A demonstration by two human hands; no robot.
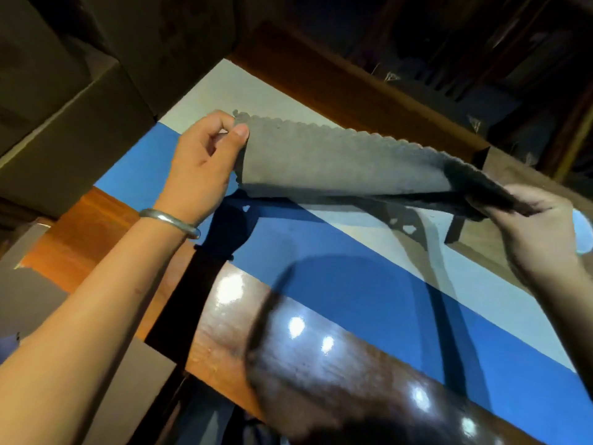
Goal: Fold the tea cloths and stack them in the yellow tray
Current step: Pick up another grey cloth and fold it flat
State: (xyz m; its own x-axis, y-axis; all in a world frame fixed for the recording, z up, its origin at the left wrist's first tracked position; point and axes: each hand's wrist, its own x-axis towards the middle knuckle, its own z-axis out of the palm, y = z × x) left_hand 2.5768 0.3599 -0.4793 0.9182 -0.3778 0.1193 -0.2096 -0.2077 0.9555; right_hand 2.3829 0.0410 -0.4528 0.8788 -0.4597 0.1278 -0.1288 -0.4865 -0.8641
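Note:
A grey tea cloth with a scalloped edge is stretched in the air above the table. My left hand pinches its upper left corner between thumb and fingers. My right hand grips the cloth's dark right end. The cloth's lower edge hangs just over the blue and white mat. No yellow tray is in view.
The mat lies on a glossy wooden table with bright light reflections. Cardboard boxes stand at the left. A wooden rail runs along the far side. A pale blue round object shows behind my right hand.

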